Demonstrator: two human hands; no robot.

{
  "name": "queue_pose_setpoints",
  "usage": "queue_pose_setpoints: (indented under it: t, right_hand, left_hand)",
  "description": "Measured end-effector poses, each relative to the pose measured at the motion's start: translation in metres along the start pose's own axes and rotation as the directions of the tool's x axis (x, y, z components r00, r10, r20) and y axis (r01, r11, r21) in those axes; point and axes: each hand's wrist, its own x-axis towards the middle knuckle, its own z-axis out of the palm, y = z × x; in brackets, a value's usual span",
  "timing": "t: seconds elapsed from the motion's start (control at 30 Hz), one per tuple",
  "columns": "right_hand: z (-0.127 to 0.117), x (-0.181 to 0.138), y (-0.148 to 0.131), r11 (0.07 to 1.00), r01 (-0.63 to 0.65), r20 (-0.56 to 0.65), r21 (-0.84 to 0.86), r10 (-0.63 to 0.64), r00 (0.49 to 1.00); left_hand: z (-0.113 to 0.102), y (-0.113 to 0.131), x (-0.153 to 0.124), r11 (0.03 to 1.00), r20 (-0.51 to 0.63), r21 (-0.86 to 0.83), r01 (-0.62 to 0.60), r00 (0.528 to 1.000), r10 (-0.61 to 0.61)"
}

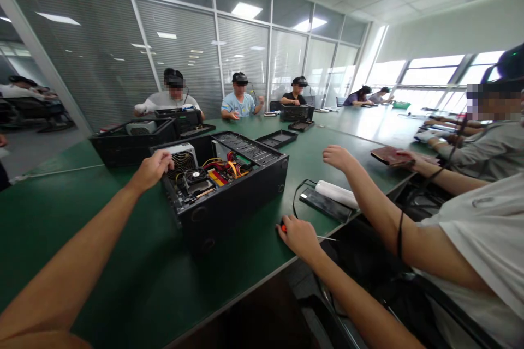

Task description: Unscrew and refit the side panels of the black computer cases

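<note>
At the far left of the frame, a person in white sat beyond the glass partition [176, 54]. Nearer, left of centre, a second open case [131, 144] stood on the green table [123, 267]. The person's left hand [153, 170] was at the left edge of the main computer case, its fingers bent and drawn close together; whether they pinched anything, I could not tell. That computer case [241, 196] lay open side up in the middle of the frame, showing a cooling fan [196, 174] and red and yellow cables [231, 166]. Just behind it, a shallow black panel [276, 138] lay on the table. Right of centre, low in the frame, the person's right hand [301, 234] was closed around a screwdriver [284, 228], the orange handle at its left and the thin shaft pointing right. Past it lay a dark flat device [325, 205] beside a white roll [335, 193]. Above these hung a co-worker's hand [339, 157], loosely curled; the co-worker's other hand [405, 158] touched a brownish flat block [385, 155].
</note>
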Motion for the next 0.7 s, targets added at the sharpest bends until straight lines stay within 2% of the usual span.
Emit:
queue_pose_setpoints:
  t: [0.2,0.33,0.4,0.5,0.53,0.6,0.67,0.7]
  right_hand:
    - [-0.002,0.022,0.003,0.999,-0.038,0.038,0.015,0.038,0.999]
    - [-0.027,0.053,0.004,0.974,-0.092,-0.087,0.206,0.112,0.990]
    - [-0.042,0.069,0.000,0.932,-0.006,-0.120,0.363,0.053,0.991]
    - [-0.055,0.082,-0.019,0.797,0.193,-0.105,0.572,-0.163,0.981]
    - [-0.057,0.081,-0.028,0.759,0.224,-0.099,0.612,-0.207,0.973]
    - [-0.058,0.076,-0.048,0.736,0.222,-0.089,0.640,-0.217,0.972]
    - [-0.059,0.065,-0.068,0.765,0.189,-0.069,0.615,-0.187,0.980]
    - [-0.060,0.059,-0.077,0.789,0.175,-0.057,0.589,-0.176,0.983]
  left_hand:
    - [-0.046,-0.023,-0.025,0.995,0.159,0.054,0.085,0.983,-0.093]
    - [-0.075,-0.037,-0.041,0.987,0.252,0.080,0.142,0.955,-0.157]
    - [-0.088,-0.046,-0.045,0.978,0.302,0.102,0.183,0.931,-0.206]
    - [-0.111,-0.056,-0.049,0.958,0.376,0.082,0.274,0.882,-0.285]
    - [-0.120,-0.055,-0.052,0.950,0.401,0.063,0.306,0.864,-0.305]
    - [-0.136,-0.044,-0.065,0.939,0.424,0.060,0.340,0.842,-0.332]
    - [-0.143,-0.016,-0.087,0.939,0.389,0.145,0.312,0.855,-0.344]
    - [-0.141,0.002,-0.101,0.936,0.344,0.208,0.283,0.875,-0.341]
